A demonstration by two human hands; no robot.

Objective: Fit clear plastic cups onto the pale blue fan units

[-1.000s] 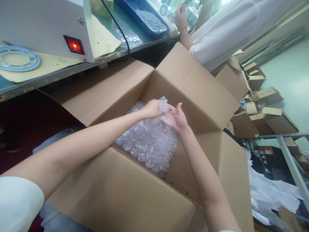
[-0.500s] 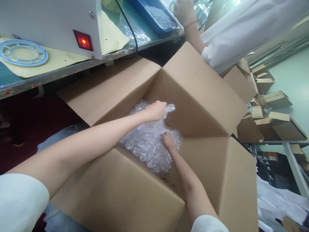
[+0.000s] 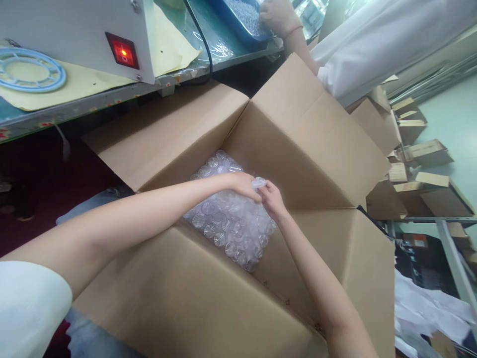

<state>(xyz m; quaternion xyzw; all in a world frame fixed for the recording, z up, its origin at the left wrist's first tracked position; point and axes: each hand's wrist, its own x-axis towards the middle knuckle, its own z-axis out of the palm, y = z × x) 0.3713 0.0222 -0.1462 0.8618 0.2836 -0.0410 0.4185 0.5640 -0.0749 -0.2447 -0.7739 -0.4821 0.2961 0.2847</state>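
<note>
Inside an open cardboard box [image 3: 298, 159] lies a clear plastic bag [image 3: 231, 228] packed with several round, ridged transparent pieces. The bag rests against the box's left part, with its gathered neck pointing up. My left hand [image 3: 246, 185] is closed round that neck, and a short twist of plastic sticks out past the fingers. Right beside it, my right hand [image 3: 273, 199] pinches the loose end of the bag, its fingertips meeting the left hand. Exactly how the fingers overlap is hard to make out.
A bench [image 3: 223, 54] at the upper left holds a white machine with a lit red switch [image 3: 122, 51], a light-blue ring [image 3: 32, 69] and a blue tray [image 3: 244, 20] of small pieces. A co-worker's hand [image 3: 280, 19] reaches over the tray. Smaller cartons [image 3: 428, 154] stand at the right.
My right hand has risen from the bag's side to its neck beside my left hand. My left hand has lowered slightly. The co-worker's hand has shifted over the tray.
</note>
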